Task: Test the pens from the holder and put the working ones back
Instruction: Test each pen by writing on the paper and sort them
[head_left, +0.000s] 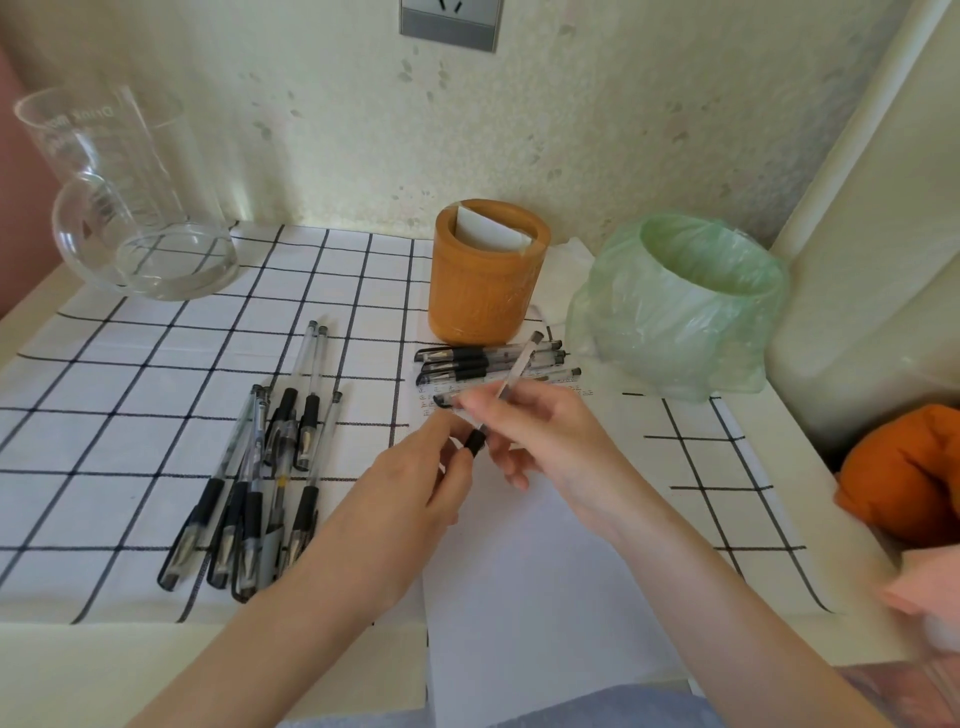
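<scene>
Right hand (545, 431) pinches gel pen (514, 371) mid-barrel, tilted. Left hand (426, 473) fingers pinch its black lower end, over the paper sheet (519, 582).

On the tabletop (156, 654), the holder (485, 280) had a card (491, 231) in it. Left of it stood a beaker (130, 208); just right, a bin (691, 301). A row of pens (483, 359) lay just before it, a pile of pens (260, 478) front-left, a sheet (519, 597) nearer still.

I note wall socket (451, 23) cut by the top edge, orange cloth (904, 467) cropped at right, marks (431, 402) on the paper (519, 571) too small to read, tip of the pen (514, 371) hidden behind the left hand (415, 478).
</scene>
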